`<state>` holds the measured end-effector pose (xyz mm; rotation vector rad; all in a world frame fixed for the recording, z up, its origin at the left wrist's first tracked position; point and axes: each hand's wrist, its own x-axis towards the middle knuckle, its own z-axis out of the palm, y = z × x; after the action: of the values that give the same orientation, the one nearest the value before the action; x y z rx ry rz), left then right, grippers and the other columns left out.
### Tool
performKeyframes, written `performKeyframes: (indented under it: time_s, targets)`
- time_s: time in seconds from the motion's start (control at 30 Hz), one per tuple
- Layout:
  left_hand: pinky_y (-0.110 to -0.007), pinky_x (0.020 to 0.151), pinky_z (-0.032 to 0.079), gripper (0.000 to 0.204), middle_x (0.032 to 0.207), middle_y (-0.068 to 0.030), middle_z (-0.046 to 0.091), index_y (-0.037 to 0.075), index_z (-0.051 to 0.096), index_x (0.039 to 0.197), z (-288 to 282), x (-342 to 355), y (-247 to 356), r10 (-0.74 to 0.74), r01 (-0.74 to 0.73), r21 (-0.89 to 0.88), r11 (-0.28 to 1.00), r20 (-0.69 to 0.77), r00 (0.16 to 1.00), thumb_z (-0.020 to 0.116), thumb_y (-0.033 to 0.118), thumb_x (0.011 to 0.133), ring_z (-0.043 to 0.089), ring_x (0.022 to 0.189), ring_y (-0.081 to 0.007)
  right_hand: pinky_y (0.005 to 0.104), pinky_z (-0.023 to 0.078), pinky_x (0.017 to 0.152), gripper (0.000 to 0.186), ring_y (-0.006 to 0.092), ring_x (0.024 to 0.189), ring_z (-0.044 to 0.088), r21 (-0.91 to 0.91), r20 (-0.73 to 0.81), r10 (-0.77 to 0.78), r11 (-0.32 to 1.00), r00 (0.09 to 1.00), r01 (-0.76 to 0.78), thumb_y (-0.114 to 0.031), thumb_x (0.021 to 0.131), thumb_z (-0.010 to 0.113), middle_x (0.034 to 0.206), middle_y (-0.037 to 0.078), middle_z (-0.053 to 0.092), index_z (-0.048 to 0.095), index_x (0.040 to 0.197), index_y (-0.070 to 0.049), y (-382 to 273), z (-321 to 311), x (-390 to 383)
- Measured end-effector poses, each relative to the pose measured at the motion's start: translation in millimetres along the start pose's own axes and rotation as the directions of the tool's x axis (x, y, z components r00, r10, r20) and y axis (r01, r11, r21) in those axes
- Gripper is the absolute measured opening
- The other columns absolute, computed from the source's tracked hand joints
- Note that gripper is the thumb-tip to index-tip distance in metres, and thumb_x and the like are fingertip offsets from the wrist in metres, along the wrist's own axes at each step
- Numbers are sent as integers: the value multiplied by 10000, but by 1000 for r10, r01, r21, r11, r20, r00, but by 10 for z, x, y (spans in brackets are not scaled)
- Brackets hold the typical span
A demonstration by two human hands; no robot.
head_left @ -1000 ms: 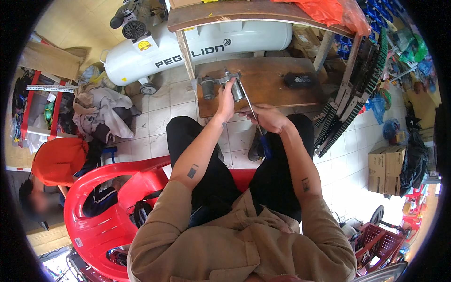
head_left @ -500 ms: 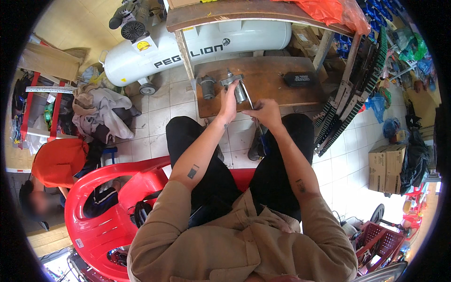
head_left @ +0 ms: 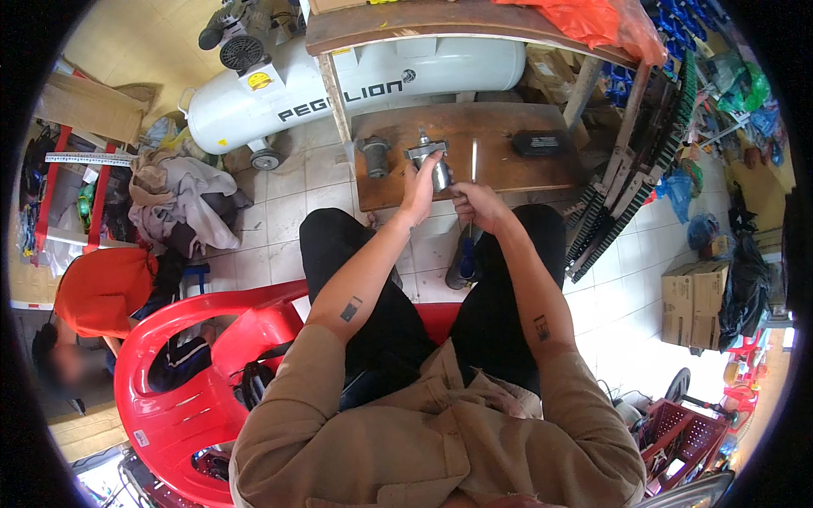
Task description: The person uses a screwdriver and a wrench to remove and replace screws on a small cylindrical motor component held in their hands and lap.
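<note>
A person sits on a red plastic chair (head_left: 182,385), seen from above, both bare forearms reaching forward over black trousers. The left hand (head_left: 421,190) is closed around a small grey metal part (head_left: 429,161), a stubby cylinder with a narrower top, held upright just above the near edge of a low wooden board (head_left: 508,165). The right hand (head_left: 478,206) is closed in a fist around the handle of a screwdriver (head_left: 472,173); its thin metal shaft points away from the person and lies over the board, just to the right of the metal part. The two hands are close together, nearly touching.

On the board, to the left of the held part, stands a second grey metal cylinder (head_left: 374,155). Further right on the board lies a flat black case (head_left: 539,142).

Behind the board, a white air compressor tank (head_left: 373,85) lies on its side on small wheels, partly under a wooden bench (head_left: 440,21). An orange plastic bag (head_left: 593,19) rests on the bench top.

To the left, on the tiled floor (head_left: 292,182), is a heap of grey and beige cloth (head_left: 182,199). Another person in an orange top (head_left: 102,288) is at the lower left. To the right, green and black strips (head_left: 631,178) lean at an angle, and a cardboard box (head_left: 694,300) sits beyond them.
</note>
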<state>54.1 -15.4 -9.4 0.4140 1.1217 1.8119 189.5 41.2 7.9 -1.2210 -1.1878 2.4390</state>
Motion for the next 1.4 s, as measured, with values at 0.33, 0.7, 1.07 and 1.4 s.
performKeyframes:
  time_s: [0.33,0.7,1.07,1.4]
  targets:
    - [-369,574,560,333,733,-111,603,18,551,1004,-45,79,164,8,-10,-165,986,-13,1000,588,336,911,625,606,-220,354,468,721,613,193,651,496,315,-234,-152,923,960,223,-602,987,331,685,39,483,545,875,-39,-157,3,-110]
    - [-417,687,538,308,759,-90,609,107,535,1032,-206,223,285,8,-17,-198,980,-44,999,519,394,920,621,658,-237,507,479,856,263,225,690,471,463,-164,-111,869,980,176,-327,1011,472,682,29,406,450,890,-95,-53,-336,102]
    - [-413,651,549,306,743,-99,604,93,535,1012,-251,277,337,7,-27,-269,963,-76,997,545,381,909,622,625,-240,431,524,898,256,294,951,569,608,-284,-267,692,921,388,-132,1028,401,1092,220,525,462,1149,85,-34,-580,287]
    - [-402,631,559,325,736,-110,601,59,537,1038,-217,246,431,11,-40,-293,955,-100,995,555,356,909,626,619,-239,275,369,475,332,120,517,430,38,-107,-296,953,949,302,-335,1027,446,673,8,436,541,1135,-35,-94,13,-178]
